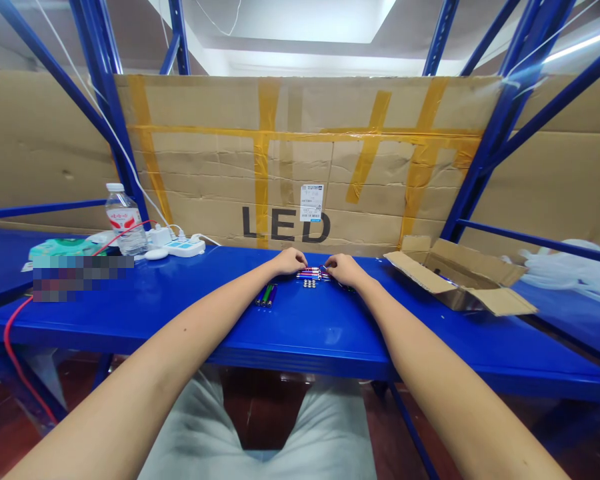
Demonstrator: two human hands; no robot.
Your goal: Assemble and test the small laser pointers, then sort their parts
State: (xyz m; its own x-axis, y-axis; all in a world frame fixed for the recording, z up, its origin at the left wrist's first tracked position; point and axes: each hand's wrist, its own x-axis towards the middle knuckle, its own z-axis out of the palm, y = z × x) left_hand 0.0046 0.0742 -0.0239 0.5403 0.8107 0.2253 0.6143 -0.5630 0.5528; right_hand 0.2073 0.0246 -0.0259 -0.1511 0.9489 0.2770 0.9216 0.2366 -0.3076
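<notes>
My left hand (289, 261) is closed, its fingertips pinched at the left end of the uppermost pink metal tube (311, 269). Across from it, my right hand (344, 269) has its fingers pinched together by the tubes' right ends; whatever they hold is too small to make out. Below the pink tube lie several slim shiny tubes (307, 275) in purple, pink and blue, side by side. Just in front sits a small cluster of silver round cells or caps (309, 284). Green and dark purple tubes (267, 295) rest beside my left forearm. Small dark items are partly hidden under my right wrist.
At right stands an open cardboard box (460, 277) with flaps spread. A water bottle (125, 220), a power strip (186, 247) with white plugs and a teal packet (63, 248) are at left. A large cardboard sheet (205, 180) backs the blue table (310, 333).
</notes>
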